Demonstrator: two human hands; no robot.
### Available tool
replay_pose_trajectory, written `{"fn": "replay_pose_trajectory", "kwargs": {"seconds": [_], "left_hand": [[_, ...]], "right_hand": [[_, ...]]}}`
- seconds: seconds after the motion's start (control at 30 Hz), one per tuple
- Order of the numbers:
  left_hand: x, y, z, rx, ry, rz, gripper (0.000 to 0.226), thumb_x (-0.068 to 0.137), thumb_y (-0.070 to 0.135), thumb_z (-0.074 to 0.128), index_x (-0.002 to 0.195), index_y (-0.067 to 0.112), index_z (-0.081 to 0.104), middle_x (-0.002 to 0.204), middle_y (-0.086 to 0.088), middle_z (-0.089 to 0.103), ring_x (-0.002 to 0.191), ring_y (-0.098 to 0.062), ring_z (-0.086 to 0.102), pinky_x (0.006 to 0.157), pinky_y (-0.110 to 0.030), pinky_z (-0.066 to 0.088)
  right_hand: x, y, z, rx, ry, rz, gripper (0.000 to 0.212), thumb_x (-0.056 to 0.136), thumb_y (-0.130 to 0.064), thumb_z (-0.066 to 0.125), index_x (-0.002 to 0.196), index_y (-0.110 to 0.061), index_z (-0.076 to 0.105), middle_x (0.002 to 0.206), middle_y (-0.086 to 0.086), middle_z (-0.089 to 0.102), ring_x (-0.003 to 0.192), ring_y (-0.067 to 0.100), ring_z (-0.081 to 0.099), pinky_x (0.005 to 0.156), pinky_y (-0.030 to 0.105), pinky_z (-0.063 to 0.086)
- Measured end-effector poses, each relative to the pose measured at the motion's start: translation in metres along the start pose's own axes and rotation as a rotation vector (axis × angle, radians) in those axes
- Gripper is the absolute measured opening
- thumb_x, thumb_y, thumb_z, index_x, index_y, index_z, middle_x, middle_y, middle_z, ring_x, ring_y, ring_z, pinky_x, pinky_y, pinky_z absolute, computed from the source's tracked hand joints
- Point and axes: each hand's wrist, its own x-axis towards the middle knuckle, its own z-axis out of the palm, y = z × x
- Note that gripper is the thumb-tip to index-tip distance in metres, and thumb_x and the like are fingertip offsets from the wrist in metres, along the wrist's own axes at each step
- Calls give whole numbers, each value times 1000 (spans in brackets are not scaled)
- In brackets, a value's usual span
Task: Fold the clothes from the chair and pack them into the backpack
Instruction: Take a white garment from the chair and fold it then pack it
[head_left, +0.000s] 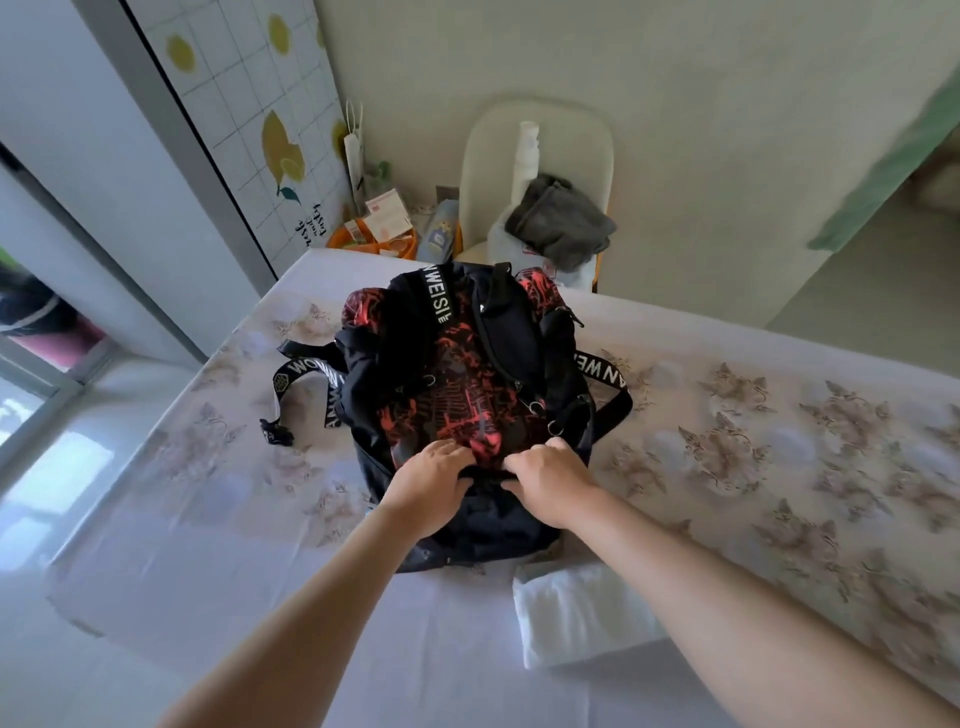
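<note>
while both of our hands clutch its near end, the backpack (467, 374) lies flat on the table (753, 395) straight ahead of us. our left hand (431, 480) and right hand (550, 480) sit side by side, nearly touching, fingers curled down and pinching the black cloth at the near edge, so the whole red-and-black body stretches away from the grip. its long axis runs from us toward the chair (540, 150) at the far side of the table, with the far end pointing at the seat, where grey clothes (561, 223) lie in a heap on something paler. white capitals run along the black webbing: the far strap (439, 296) reads "weisi", the left strap (306, 366) shows "wow", and the right strap (597, 371) shows "an we". script on the wall panel (311, 223) is too small for us to read. a folded white cloth (582, 613) lies just beside the backpack's near right corner.
</note>
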Motion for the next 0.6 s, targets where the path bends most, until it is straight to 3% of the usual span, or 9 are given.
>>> {"fn": "replay_pose_trajectory", "kwargs": {"seconds": [0.1, 0.17, 0.23, 0.33, 0.47, 0.53, 0.6], "left_hand": [[11, -8, -18, -104, 17, -50, 21, 102, 28, 45, 121, 19, 47, 106, -6, 66, 96, -30, 62, 78, -41, 51], [21, -10, -37, -146, 74, -46, 19, 104, 28, 42, 119, 18, 43, 95, -9, 66, 83, -32, 63, 70, -44, 51], [31, -10, -60, -189, 178, -23, 18, 104, 28, 41, 119, 18, 42, 93, -8, 66, 78, -32, 63, 68, -45, 51], [46, -7, -92, -206, 341, 30, 21, 103, 28, 45, 123, 20, 45, 99, -3, 67, 82, -27, 65, 67, -42, 52], [55, -3, -119, -180, 501, 171, 42, 93, 34, 64, 123, 20, 39, 120, 3, 55, 78, -17, 61, 56, -36, 52], [54, -9, -122, -24, 398, 321, 56, 81, 39, 77, 119, 20, 40, 134, -1, 43, 80, -21, 60, 51, -35, 52], [54, -22, -119, 145, 273, 397, 59, 77, 30, 81, 123, 25, 43, 140, -7, 39, 86, -25, 62, 53, -32, 52]], "right_hand": [[16, 0, -13, 110, 213, -3, 23, 102, -34, 48, 109, -17, 61, 99, 1, 70, 94, 26, 65, 88, 39, 41], [24, 3, -29, 175, 390, -33, 26, 97, -35, 53, 114, -17, 62, 102, -1, 71, 95, 23, 66, 85, 40, 44], [27, 6, -51, 254, 451, -76, 38, 88, -37, 56, 121, -19, 59, 107, -3, 68, 98, 19, 65, 86, 40, 47], [31, 12, -82, 293, 485, -115, 59, 80, -32, 65, 134, -17, 46, 111, -8, 60, 97, 16, 59, 83, 31, 44], [46, 17, -105, 268, 668, -72, 26, 87, -12, 62, 103, -11, 41, 81, 0, 45, 62, 25, 46, 52, 36, 32], [59, 21, -115, 306, 715, -24, 24, 87, -2, 55, 91, -13, 34, 82, 3, 37, 62, 23, 35, 50, 37, 25], [70, 24, -126, 321, 732, 20, 30, 80, 10, 47, 88, -15, 32, 84, 3, 34, 64, 23, 30, 52, 37, 24]]}}
